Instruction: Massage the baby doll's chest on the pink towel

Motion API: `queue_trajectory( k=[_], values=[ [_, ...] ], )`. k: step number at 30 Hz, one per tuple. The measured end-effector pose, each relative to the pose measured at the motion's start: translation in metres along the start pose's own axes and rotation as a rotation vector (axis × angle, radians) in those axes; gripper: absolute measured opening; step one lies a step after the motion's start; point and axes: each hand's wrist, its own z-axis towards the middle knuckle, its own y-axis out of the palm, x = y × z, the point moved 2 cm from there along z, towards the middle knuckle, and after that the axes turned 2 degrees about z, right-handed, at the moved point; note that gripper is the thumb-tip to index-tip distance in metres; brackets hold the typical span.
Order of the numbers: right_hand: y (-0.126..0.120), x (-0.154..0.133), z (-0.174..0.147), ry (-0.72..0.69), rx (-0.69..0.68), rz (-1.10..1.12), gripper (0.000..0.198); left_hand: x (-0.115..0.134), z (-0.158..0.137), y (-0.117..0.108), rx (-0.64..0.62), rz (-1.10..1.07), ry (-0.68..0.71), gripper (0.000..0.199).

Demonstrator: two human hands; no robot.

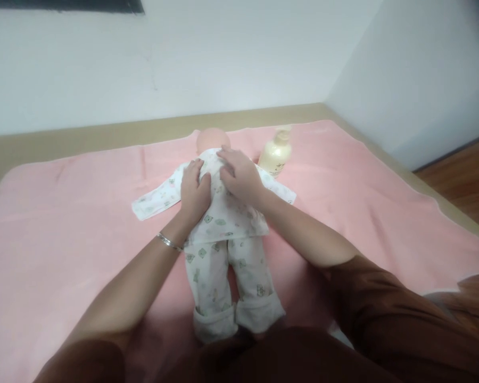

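Both arms (133, 287) outstretched, fingers (189, 173) slightly curled, thumbs (205, 183) inward

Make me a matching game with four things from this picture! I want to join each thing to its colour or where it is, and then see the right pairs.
Things:
1. Blanket
2. Pump bottle
3. Bracelet
4. Doll's shirt

Colours and places:
A. Silver, around a wrist
B. Touched by the left hand and right hand
C. Pink, spread out wide
D. Pale yellow

Right pairs: 1-C, 2-D, 3-A, 4-B
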Motion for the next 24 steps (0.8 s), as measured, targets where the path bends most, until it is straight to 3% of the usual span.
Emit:
queue_trajectory(
  k=[4, 10, 16, 19, 24],
  values=[
    [-0.009, -0.007, -0.002, -0.023, 0.070, -0.008, 0.053, 0.004, -0.001, -0.001, -0.014, -0.002, -0.011, 0.047],
    [0.023, 0.006, -0.002, -0.034, -0.075, -0.034, 0.052, 0.002, 0.000, 0.000, -0.013, 0.005, 0.007, 0.050],
    [0.000, 0.000, 0.001, -0.032, -0.015, 0.056, 0.053, -0.002, 0.001, 0.001, 0.003, 0.003, 0.010, 0.048],
    [0.003, -0.002, -0.002, -0.029, 0.030, 0.015, 0.054, -0.002, 0.001, 0.001, 0.003, 0.000, 0.011, 0.048],
    [0.013, -0.004, 0.000, -0.271, -0.130, -0.123, 0.051, -0.003, 0.001, 0.001, -0.012, 0.012, 0.070, 0.046]
  ],
)
